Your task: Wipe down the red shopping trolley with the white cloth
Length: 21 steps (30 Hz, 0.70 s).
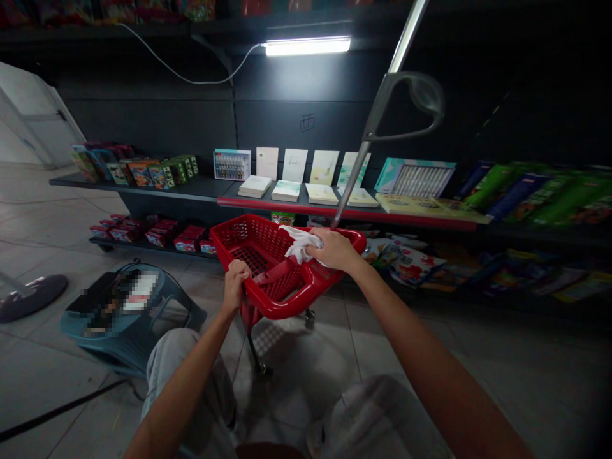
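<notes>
A red plastic shopping basket (268, 255) on wheels stands on the tiled floor in front of me, its long grey pull handle (406, 102) rising up to the right. My left hand (235, 284) is closed around the basket's near left rim. My right hand (335, 250) presses a crumpled white cloth (299, 242) against the basket's right rim near the base of the handle, fingers curled over the cloth. Inside, the basket looks bare.
Dark shelves (201, 186) behind the basket carry notebooks, pencil sets and toy boxes. A blue plastic stool (129, 315) with a dark item on it stands at the left. A fan base (29, 296) sits at the far left. My knees are at the bottom.
</notes>
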### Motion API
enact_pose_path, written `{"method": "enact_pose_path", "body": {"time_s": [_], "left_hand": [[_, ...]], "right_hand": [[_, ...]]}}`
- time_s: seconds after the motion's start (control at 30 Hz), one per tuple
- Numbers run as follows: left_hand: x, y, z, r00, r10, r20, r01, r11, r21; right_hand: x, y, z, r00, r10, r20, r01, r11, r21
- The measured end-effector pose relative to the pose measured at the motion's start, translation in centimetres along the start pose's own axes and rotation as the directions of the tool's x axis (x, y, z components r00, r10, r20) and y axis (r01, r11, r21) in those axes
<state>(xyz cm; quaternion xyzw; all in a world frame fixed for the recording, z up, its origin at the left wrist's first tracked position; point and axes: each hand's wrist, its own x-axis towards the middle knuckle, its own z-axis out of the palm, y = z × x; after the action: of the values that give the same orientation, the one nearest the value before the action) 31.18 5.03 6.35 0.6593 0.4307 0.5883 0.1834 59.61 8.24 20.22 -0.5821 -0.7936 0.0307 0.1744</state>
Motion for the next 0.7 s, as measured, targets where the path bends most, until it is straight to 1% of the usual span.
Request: {"method": "enact_pose_path", "body": {"time_s": [0.1, 0.27, 0.43, 0.53, 0.7], "left_hand": [[0.0, 0.4, 0.3, 1.000, 0.014, 0.011, -0.014, 1.000, -0.008], [0.0, 0.8, 0.2, 1.000, -0.007, 0.016, 0.007, 1.000, 0.019], [-0.1, 1.2, -0.2, 1.000, 0.018, 0.002, -0.018, 1.000, -0.013], [-0.3, 1.1, -0.5, 1.000, 0.010, -0.002, -0.010, 0.999, -0.036], [-0.6, 0.0, -1.0, 1.000, -0.010, -0.004, 0.009, 0.999, -0.049]], "right_hand": [[-0.3, 0.2, -0.1, 1.000, 0.020, -0.008, -0.020, 1.000, -0.001], [-0.5, 0.2, -0.2, 0.999, 0.032, 0.016, -0.032, 0.999, 0.026], [-0.5, -0.1, 0.0, 0.999, 0.009, 0.034, -0.010, 0.999, 0.033], [-0.7, -0.3, 0.1, 1.000, 0.004, 0.030, -0.005, 0.999, 0.040], [-1.4, -1.1, 0.0, 0.999, 0.004, 0.046, -0.005, 0.999, 0.037]]}}
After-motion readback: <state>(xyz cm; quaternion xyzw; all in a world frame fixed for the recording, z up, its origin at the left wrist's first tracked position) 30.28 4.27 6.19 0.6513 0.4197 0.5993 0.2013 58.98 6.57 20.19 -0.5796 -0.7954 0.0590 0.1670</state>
